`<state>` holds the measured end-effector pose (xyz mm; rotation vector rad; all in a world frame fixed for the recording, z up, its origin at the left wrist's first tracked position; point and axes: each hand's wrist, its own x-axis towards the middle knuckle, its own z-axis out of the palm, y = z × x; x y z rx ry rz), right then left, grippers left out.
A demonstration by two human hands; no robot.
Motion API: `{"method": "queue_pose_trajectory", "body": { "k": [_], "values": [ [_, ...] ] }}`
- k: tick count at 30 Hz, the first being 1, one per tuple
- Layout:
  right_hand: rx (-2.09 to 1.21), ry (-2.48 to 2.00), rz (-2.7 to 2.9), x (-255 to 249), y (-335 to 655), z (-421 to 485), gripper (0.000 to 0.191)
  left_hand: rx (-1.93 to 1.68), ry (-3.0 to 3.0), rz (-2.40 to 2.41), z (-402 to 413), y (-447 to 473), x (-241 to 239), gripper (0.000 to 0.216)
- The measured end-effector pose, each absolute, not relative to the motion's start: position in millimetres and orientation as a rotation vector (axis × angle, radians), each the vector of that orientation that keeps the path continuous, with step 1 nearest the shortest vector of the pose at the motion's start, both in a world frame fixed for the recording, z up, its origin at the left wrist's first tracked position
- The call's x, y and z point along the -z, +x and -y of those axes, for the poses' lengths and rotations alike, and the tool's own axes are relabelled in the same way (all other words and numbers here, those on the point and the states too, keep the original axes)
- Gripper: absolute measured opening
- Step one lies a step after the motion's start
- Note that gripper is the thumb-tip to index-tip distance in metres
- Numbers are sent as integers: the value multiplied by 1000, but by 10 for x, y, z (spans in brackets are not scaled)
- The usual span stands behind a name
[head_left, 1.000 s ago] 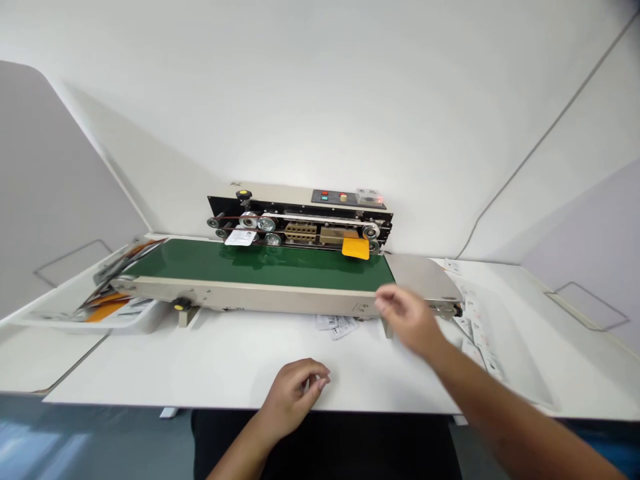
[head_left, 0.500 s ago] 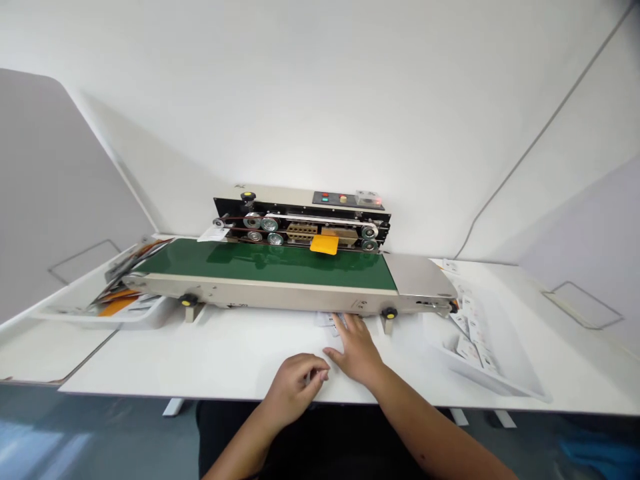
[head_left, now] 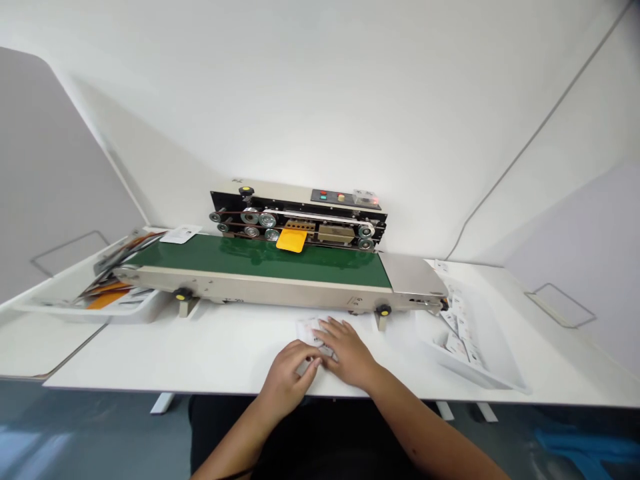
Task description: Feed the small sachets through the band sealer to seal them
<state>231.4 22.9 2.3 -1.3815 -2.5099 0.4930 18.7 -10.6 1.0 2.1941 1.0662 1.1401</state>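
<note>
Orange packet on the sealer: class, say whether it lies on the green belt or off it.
On it: the orange packet lies on the green belt, at the belt's far edge, just below the sealer's rollers.

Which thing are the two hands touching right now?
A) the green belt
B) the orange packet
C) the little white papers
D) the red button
C. The left hand and right hand meet over the little white papers on the white table.
</note>
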Motion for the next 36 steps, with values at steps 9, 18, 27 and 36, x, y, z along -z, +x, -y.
{"method": "queue_pose_trajectory", "body": {
  "k": [9,18,27,36],
  "values": [
    [-574,-951,2422,-36,2407,-144,24,-811,2372,-1228,21,283,21,59],
    [-487,-814,2191,147,2426,-195,15,-774,2417,-1219,18,297,5,47],
    [-424,-783,1920,104,2491,-179,18,-794,2387,-1269,-31,268,58,49],
    [-731,-531,1718,-28,2374,-93,16,-1045,2223,-1296,-58,267,123,46]
  ]
}}
